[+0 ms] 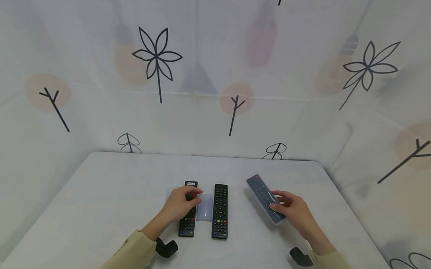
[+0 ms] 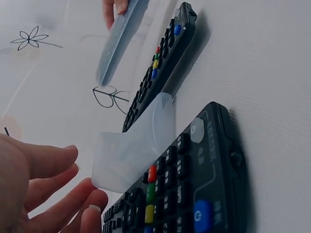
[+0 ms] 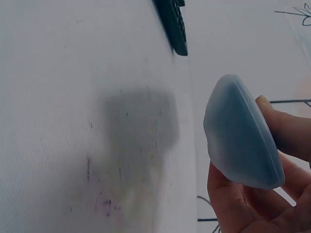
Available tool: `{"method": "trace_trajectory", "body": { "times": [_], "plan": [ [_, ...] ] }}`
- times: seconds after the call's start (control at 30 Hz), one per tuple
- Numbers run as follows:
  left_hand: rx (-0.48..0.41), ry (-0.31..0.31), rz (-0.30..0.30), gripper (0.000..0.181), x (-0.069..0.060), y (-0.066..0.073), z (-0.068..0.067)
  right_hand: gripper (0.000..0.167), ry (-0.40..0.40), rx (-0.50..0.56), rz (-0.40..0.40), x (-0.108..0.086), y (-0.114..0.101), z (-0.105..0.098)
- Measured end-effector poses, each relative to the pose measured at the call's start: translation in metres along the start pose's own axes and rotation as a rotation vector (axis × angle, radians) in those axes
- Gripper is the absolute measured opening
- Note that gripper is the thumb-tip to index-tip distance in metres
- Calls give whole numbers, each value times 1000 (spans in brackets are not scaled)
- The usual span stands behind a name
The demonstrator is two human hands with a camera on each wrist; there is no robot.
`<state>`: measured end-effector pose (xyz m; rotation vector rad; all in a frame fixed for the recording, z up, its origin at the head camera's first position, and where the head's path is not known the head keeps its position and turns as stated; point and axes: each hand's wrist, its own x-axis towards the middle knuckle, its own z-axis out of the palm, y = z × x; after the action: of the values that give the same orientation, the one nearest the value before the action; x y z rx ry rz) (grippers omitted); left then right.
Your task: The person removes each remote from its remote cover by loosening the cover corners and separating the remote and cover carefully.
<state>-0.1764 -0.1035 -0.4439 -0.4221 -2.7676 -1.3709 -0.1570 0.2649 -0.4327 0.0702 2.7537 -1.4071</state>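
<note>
Above the surface (image 1: 73, 224), a sleeved remote (image 1: 264, 198) is gripped near one end by the right hand (image 1: 293, 210), presumably so its keys (image 1: 259, 187) are visible; the left hand (image 1: 179, 202), relaxed and unloaded, is held over a black remote (image 1: 187, 226).

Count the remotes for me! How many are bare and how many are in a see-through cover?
Bare black remotes: 2, lying on the table
Covered remote: 1, held in the right hand
Total: 3 remotes
</note>
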Motion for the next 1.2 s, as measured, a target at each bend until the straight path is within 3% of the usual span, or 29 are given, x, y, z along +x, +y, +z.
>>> {"method": "trace_trajectory", "body": {
  "times": [0.5,0.7,1.0,1.2],
  "plan": [
    [-53,38,42,26,-1,1,-2,52,-126,144,-39,-13,-29,22],
    [-113,50,107,35,-3,8,-3,51,-220,206,-79,-20,-39,31],
    [-197,-6,208,50,-6,18,-1,50,-318,254,-137,-28,-54,42],
    [-202,-27,233,51,-8,23,-2,46,-380,250,-172,-29,-58,46]
  ]
}}
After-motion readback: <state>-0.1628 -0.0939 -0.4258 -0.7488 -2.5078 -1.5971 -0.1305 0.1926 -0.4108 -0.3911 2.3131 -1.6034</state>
